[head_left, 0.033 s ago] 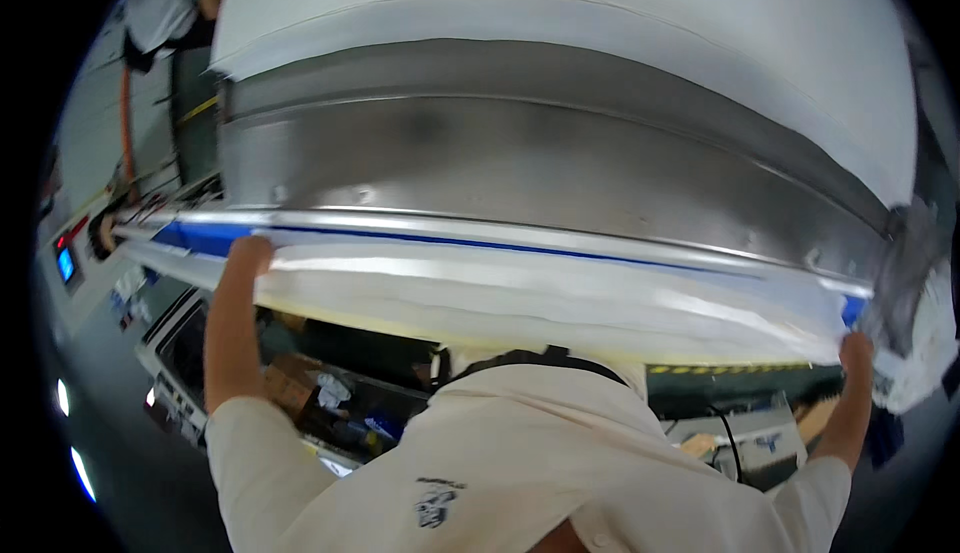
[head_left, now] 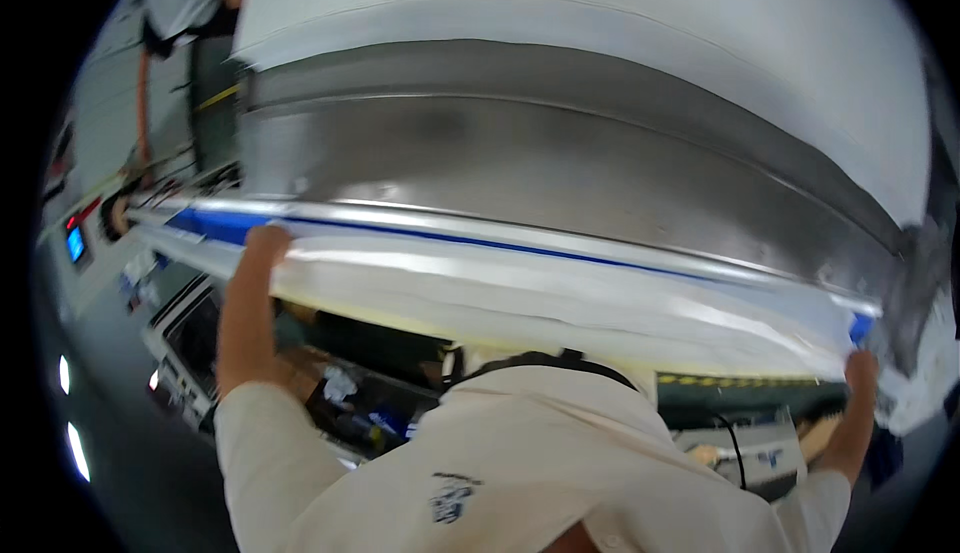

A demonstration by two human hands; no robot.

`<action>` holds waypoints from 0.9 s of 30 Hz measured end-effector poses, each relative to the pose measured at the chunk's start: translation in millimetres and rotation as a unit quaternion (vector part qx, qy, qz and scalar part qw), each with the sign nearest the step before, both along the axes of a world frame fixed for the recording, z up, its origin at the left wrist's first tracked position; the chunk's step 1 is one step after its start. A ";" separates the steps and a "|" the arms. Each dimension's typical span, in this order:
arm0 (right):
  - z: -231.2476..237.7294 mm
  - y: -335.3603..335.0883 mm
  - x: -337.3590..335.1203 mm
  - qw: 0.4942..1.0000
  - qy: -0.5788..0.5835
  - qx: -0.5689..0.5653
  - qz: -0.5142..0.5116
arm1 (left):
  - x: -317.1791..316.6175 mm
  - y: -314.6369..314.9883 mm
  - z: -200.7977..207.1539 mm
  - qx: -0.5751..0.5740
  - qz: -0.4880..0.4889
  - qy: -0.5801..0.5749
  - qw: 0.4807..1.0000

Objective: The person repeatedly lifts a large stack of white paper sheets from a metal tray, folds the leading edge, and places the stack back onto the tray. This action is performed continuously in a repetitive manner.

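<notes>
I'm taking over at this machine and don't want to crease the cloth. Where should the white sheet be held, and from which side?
Probably by its near long edge, close to the two ends, coming from the operator's side. The white sheet lies stretched wide along the metal roller; the left hand and right hand grip it far apart, which seems to keep it flat.

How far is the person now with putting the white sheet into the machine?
Done: the white sheet's near edge lies along the metal roller. In hand: the left hand and right hand grip its two ends, holding it wide. Left: most of the sheet hangs in front of the roller, so it seems not fed in yet.
</notes>
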State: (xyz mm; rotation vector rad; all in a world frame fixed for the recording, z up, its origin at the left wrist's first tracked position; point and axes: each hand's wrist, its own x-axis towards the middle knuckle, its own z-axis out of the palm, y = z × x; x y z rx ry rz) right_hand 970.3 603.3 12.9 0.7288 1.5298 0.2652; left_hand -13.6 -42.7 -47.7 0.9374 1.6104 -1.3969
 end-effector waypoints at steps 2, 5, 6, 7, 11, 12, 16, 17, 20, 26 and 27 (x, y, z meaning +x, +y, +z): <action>-9.6 -3.9 22.5 0.998 -0.051 -0.013 0.040 | -9.5 0.7 -1.0 -0.017 -0.013 0.119 0.993; -12.0 -12.4 12.4 0.997 0.017 0.003 -0.070 | -18.6 5.0 27.2 0.034 0.092 0.303 0.948; -5.7 -10.9 18.9 0.999 0.013 -0.025 -0.034 | -19.6 11.1 26.7 0.074 0.137 0.318 0.935; -10.1 -13.7 26.2 0.999 0.007 -0.052 0.001 | -21.1 17.9 27.2 0.113 0.180 0.330 0.920; -27.8 -23.2 -12.4 0.991 -0.063 -0.111 -0.043 | -13.6 9.9 11.0 0.360 0.189 0.325 0.854; -30.7 -27.5 -45.6 0.987 -0.069 -0.112 -0.088 | -9.5 16.0 8.9 0.388 0.189 0.315 0.846; -2.9 -48.4 -142.1 0.945 0.117 -0.122 -0.281 | 52.1 84.7 21.4 0.379 0.189 0.288 0.859; -8.0 -42.8 -145.6 0.932 0.138 -0.148 -0.299 | 54.1 91.1 16.3 0.395 0.170 0.277 0.859; -21.9 -50.6 -157.3 0.918 0.160 -0.161 -0.326 | 58.6 95.0 7.1 0.435 0.141 0.251 0.853; -39.9 -63.5 -147.9 0.929 0.209 -0.098 -0.289 | 53.3 77.2 10.0 0.467 0.193 0.272 0.819; -44.5 -72.6 -141.6 0.913 0.276 -0.078 -0.289 | 53.0 78.3 9.2 0.465 0.208 0.278 0.814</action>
